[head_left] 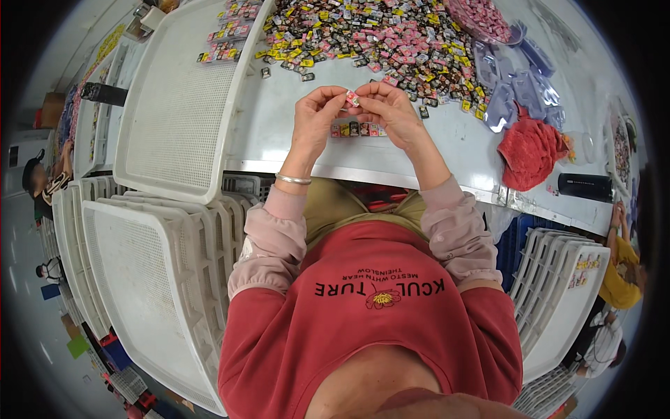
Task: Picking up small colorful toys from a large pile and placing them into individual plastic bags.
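Note:
Above the table's near part, my left hand (317, 114) and my right hand (396, 115) meet with thumbs and fingertips closed on one small pink-and-white block (352, 98). Its exact kind is too small to make out. Just below my fingers, a short row of similar small blocks (354, 130) in pink, yellow and black lies side by side on the table. Beyond my hands spreads a large loose pile of the blocks (391, 45), mixed black, yellow and pink.
A white mesh-bottomed tray (174, 105) stands at the left, with filled packs (222, 50) at its far end. Clear plastic trays (520, 87), a red cloth (532, 152) and a black cylinder (585, 186) are at right. Stacked white trays (139, 272) flank me. Other people work at both sides.

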The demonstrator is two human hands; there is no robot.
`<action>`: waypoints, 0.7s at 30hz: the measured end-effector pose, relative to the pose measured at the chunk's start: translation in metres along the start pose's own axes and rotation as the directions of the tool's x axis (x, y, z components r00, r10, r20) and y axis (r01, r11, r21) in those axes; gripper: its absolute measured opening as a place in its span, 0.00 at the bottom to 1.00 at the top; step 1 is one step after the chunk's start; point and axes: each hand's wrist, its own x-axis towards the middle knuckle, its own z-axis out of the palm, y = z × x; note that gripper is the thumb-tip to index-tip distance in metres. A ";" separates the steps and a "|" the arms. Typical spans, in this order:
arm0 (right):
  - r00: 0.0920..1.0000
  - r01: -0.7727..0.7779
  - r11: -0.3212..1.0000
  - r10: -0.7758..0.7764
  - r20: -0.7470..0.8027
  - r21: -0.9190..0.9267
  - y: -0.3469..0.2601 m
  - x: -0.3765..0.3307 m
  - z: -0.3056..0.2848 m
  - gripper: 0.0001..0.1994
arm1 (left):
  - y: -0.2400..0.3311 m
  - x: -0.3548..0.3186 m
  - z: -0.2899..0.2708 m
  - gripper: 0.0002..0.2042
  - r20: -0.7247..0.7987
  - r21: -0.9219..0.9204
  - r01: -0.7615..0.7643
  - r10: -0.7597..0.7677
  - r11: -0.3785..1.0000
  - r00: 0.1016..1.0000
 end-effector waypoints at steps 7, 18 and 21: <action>0.998 0.012 0.997 -0.018 0.068 0.079 0.002 0.000 -0.006 0.10 | 0.003 0.003 0.000 0.07 0.033 -0.017 0.028 -0.028 0.999 0.999; 1.000 0.024 0.999 -0.024 -0.019 -0.024 0.005 0.003 -0.006 0.11 | 0.003 0.002 -0.002 0.08 0.037 -0.080 0.057 -0.055 0.995 0.998; 1.000 0.009 0.979 -0.003 0.027 -0.203 -0.005 0.005 -0.008 0.11 | 0.004 0.007 -0.008 0.08 0.079 0.000 0.062 -0.062 0.998 0.995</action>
